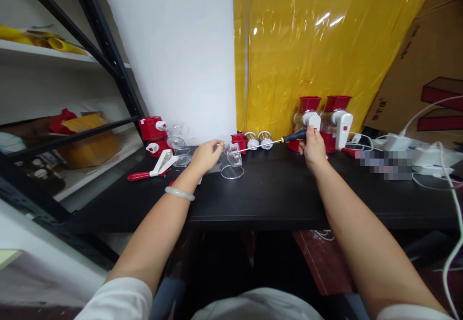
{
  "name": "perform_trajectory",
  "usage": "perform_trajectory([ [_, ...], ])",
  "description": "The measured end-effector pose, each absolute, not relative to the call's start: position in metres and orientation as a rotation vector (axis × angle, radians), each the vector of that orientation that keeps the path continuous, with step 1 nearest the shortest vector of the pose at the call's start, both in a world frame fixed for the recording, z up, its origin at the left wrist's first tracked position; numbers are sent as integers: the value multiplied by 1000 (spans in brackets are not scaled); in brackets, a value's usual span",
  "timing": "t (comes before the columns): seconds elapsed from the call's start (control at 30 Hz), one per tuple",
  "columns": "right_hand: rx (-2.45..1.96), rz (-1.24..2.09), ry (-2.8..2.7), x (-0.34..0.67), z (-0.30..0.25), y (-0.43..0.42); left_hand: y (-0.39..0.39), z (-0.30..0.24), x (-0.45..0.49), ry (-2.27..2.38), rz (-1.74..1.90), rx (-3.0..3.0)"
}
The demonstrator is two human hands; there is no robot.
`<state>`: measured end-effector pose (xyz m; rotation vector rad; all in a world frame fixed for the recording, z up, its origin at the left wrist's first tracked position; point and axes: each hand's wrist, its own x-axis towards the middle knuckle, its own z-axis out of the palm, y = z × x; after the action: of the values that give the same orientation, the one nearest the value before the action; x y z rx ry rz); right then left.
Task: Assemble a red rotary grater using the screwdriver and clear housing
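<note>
Reaching with the left hand [209, 156] to a clear plastic container [234, 158], just right of its fingertips over a black table [278, 197]; fingers bent, cannot tell whether gripping it. Gripping a screwdriver [293, 136] in the right hand [313, 147], well apart from the container, pointing leftward to it. Stretching both arms forward, angled inward.

Dark-handled screwdriver [289, 138], shaft pointing left at clear plastic part [234, 156], round rim lowermost.
</note>
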<state>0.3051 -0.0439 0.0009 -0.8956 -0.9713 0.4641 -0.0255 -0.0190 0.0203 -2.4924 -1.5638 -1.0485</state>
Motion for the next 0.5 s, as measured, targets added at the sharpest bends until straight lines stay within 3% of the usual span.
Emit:
perform_trajectory([
  [0.5,-962,442,-955,303,2,-48,-17,18,-27,-1539,-1060,-2491],
])
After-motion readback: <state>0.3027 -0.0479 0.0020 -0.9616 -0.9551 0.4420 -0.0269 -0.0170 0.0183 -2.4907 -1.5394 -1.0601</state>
